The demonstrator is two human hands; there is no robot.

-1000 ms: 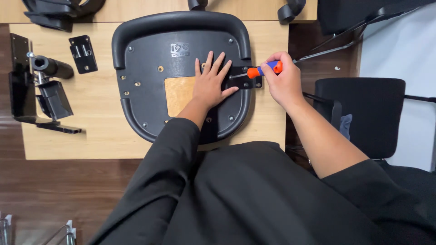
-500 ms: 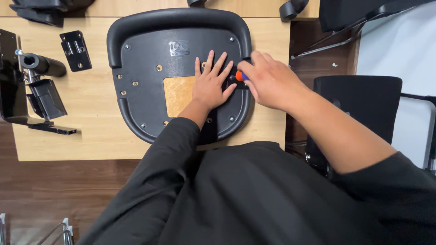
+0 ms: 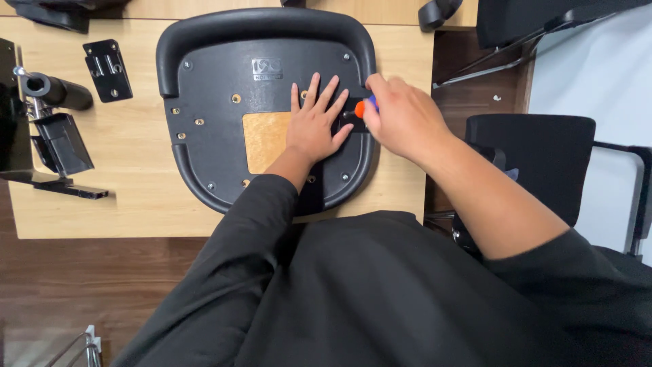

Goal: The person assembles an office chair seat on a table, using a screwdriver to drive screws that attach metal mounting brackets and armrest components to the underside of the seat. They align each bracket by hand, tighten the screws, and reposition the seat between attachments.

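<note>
An upturned black chair seat (image 3: 224, 81) lies on a light wooden table (image 3: 129, 190), its underside up with a tan square patch (image 3: 263, 139) in the middle. My left hand (image 3: 316, 122) rests flat on the seat with fingers spread, touching a small black bracket (image 3: 353, 114) at the seat's right edge. My right hand (image 3: 404, 115) is closed around a screwdriver (image 3: 365, 105) with an orange and blue handle, its tip hidden at the bracket.
A black metal plate (image 3: 107, 68) and a chair mechanism with a cylinder (image 3: 51, 109) lie at the table's left. A black armrest part (image 3: 438, 12) sits at the top right. A black chair (image 3: 536, 163) stands right of the table.
My right hand has swung left and turned over the screwdriver, so the handle is now mostly covered. My left hand stays flat on the seat.
</note>
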